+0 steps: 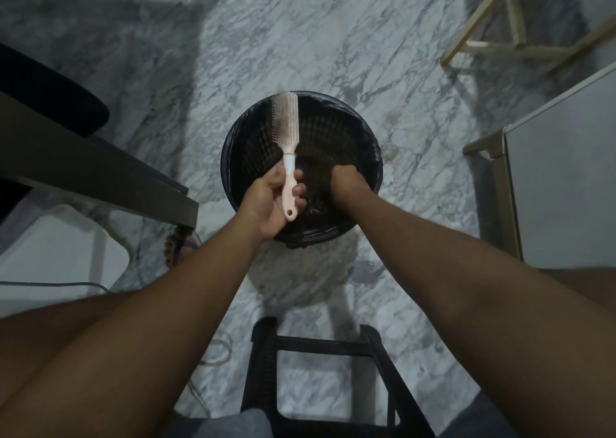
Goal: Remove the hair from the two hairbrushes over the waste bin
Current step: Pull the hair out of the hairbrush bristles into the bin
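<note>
Left hand [270, 201] holds one pink hairbrush [287, 127] over the black waste bin [371, 144] - right hand [346, 179] balled beside it.
Left to right: dark bench [83, 157] at 9 o'clock, a sandalled foot [175, 247] by its leg. Left hand's fingers are wrapped round the brush handle, bristle head pointing to 12 o'clock over the bin's left half, bristles facing left. The bin sits dead centre on the marble floor [300, 37] and has a black liner. The right hand is at the bin's 4 o'clock with its fingers curled tight and knuckles up - can't tell if they pinch anything. Wooden frame [483, 30] at 1 o'clock, white cabinet [560, 187] at 3 o'clock, black stool [320, 347] at 6 o'clock. Only one brush is in view.
</note>
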The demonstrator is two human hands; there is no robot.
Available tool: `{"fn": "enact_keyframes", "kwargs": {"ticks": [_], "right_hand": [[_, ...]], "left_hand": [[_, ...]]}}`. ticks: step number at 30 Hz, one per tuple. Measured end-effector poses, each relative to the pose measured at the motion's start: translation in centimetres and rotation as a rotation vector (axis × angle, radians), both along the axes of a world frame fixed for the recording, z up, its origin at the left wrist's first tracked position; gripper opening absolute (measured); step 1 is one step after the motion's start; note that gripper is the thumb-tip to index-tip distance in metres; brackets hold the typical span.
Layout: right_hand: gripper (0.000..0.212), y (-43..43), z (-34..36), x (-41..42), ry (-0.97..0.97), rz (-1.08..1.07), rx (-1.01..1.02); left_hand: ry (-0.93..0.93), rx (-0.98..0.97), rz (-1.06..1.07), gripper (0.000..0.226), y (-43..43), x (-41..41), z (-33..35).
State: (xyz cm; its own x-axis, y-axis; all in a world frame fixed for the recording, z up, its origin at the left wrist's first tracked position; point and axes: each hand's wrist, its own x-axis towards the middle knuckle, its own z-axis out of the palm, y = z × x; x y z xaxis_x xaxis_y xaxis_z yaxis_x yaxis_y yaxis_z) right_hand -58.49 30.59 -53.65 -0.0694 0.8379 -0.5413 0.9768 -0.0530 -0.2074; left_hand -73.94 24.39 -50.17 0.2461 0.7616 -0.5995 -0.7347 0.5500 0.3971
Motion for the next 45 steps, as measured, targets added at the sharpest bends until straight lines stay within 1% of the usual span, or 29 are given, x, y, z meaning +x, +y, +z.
{"fn": "enact_keyframes", "kwargs": {"ticks": [2,4,6,7,9,10,11,12,15,19,20,22,24,30,33,35,37,39,43,45], "right_hand": [[0.027,-0.1,-0.3,0.2,0.036,-0.067,-0.019],[0.030,0.2,-0.4,0.2,0.178,-0.204,-0.012],[0.037,0.8,0.1,-0.2,0.422,-0.366,0.008],[0.039,1.3,0.7,-0.5,0.579,-0.469,0.009],[0.039,2.3,1.9,-1.2,0.914,-0.691,-0.054],[0.038,2.7,2.6,-1.5,1.049,-0.761,-0.103],[0.036,2.9,3.3,-1.6,1.120,-0.778,-0.135],[0.035,3.0,3.8,-1.7,1.143,-0.751,-0.139],[0.032,2.7,4.5,-1.7,1.110,-0.610,-0.065],[0.019,2.8,3.4,-1.4,1.042,-0.637,0.052],[0.015,2.9,2.9,-1.2,0.969,-0.633,0.103],[0.007,2.9,1.7,-0.6,0.764,-0.571,0.209],[0.007,2.6,0.8,0.1,0.578,-0.488,0.264],[0.020,1.3,-0.5,1.0,0.208,-0.183,0.155],[0.029,0.5,-0.5,1.4,0.017,-0.056,0.016],[0.032,0.0,-0.6,1.5,-0.043,-0.004,-0.074],[0.030,-0.1,-0.6,1.3,-0.016,-0.017,-0.099],[0.027,0.2,-0.5,0.9,0.082,-0.089,-0.050],[0.032,0.9,1.2,-0.1,0.477,-0.315,0.193],[0.034,1.4,2.4,-0.7,0.626,-0.361,0.304]], "left_hand": [[-0.096,-0.016,-0.012,0.034,0.2,-0.5,0.2],[-0.108,-0.020,-0.034,0.042,0.1,-0.8,0.1],[-0.110,-0.019,-0.068,0.049,-0.2,-1.1,-0.4],[-0.125,-0.019,-0.082,0.052,-0.5,-1.2,-0.7],[-0.159,-0.022,-0.106,0.053,-0.9,-1.2,-1.4],[-0.172,-0.021,-0.112,0.053,-1.1,-1.2,-1.7],[-0.183,-0.016,-0.112,0.054,-1.2,-1.2,-1.9],[-0.191,-0.012,-0.105,0.054,-1.3,-1.1,-2.1],[-0.196,-0.014,-0.080,0.053,-1.0,-1.1,-2.0],[-0.152,0.002,-0.071,0.053,-0.8,-1.2,-1.8],[-0.145,0.011,-0.063,0.053,-0.8,-1.2,-1.9],[-0.158,0.020,-0.056,0.054,-0.8,-1.3,-2.0],[-0.175,0.029,-0.072,0.056,-0.8,-1.3,-1.9],[-0.266,0.044,-0.096,0.055,-2.0,-1.2,-2.7],[-0.313,0.082,-0.050,0.047,-1.9,-1.8,-2.7],[-0.304,0.089,-0.051,0.046,-1.4,-2.4,-2.4],[-0.283,0.080,-0.059,0.050,-1.1,-2.8,-2.2],[-0.247,0.066,-0.066,0.057,-1.1,-2.7,-2.2],[-0.182,0.026,-0.080,0.064,-1.6,-2.1,-2.8],[-0.164,0.002,-0.078,0.061,-1.7,-1.8,-3.2]]}}
